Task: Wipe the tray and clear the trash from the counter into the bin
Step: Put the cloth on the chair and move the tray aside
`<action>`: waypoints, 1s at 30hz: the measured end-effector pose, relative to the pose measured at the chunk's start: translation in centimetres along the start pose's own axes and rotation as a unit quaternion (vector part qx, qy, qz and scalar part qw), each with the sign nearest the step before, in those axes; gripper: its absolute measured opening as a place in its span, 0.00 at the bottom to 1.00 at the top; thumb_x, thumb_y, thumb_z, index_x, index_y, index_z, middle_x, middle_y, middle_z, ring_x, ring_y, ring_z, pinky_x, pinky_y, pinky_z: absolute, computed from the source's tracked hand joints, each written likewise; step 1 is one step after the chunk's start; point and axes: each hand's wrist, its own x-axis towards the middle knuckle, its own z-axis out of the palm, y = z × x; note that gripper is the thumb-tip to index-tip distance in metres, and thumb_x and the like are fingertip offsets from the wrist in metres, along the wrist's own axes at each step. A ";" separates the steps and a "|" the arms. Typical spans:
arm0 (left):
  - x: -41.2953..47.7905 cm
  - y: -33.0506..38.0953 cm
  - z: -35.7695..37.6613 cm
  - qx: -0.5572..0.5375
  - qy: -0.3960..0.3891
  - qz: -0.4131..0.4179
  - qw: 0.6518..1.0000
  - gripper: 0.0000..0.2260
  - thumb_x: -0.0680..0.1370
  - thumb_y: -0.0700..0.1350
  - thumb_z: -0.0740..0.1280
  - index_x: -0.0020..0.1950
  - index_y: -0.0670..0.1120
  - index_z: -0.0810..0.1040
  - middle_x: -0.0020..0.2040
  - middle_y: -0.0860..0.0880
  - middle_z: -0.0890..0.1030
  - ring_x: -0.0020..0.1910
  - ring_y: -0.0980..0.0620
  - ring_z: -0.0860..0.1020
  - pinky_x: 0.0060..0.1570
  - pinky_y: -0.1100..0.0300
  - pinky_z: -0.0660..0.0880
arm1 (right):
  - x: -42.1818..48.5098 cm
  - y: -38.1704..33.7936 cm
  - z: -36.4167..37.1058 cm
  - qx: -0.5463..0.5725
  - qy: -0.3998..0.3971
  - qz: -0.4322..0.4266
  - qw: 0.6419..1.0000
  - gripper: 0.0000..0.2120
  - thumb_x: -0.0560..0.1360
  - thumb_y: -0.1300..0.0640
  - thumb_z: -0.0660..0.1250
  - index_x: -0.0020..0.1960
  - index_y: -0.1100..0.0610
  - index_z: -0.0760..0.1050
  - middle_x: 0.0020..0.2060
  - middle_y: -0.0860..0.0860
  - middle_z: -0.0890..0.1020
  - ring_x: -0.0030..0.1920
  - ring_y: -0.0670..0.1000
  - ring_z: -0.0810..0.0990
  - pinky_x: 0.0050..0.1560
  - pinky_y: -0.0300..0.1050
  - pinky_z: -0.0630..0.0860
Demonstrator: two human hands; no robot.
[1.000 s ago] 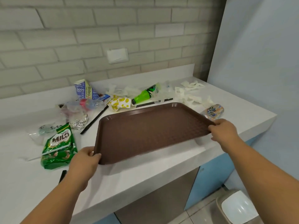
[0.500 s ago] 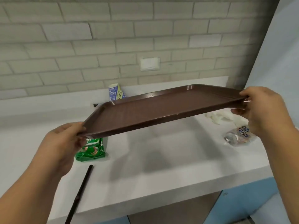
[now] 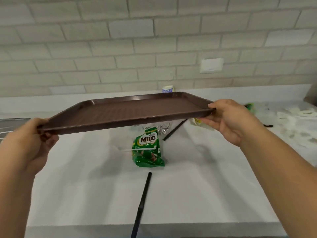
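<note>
Holding: the left hand (image 3: 29, 141) and the right hand (image 3: 231, 121) each grasp one short edge of the brown tray (image 3: 130, 112).
Tray: in the air above the counter (image 3: 85, 194), nearly level.
Trash: a green packet (image 3: 147, 148) and a black straw (image 3: 140, 203) lie below it.
Advice: the person should probably lower it flat beside the trash, then wipe.

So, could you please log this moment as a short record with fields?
held item: brown rectangular plastic tray, in the air above the white counter, nothing visible on it
left hand: grips the tray's left edge
right hand: grips the tray's right edge
on counter: green Milo foil pouch, crumpled silver foil ball, long black plastic straw
</note>
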 end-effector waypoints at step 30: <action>17.6 -7.0 -9.3 -0.076 0.112 -0.327 0.935 0.14 0.81 0.38 0.57 0.66 0.34 0.69 0.60 0.44 0.78 0.59 0.47 0.78 0.56 0.60 0.77 | 7.3 16.6 30.2 -0.173 -0.085 0.213 0.958 0.25 0.79 0.57 0.63 0.73 0.57 0.60 0.54 0.55 0.75 0.59 0.58 0.78 0.64 0.53 0.73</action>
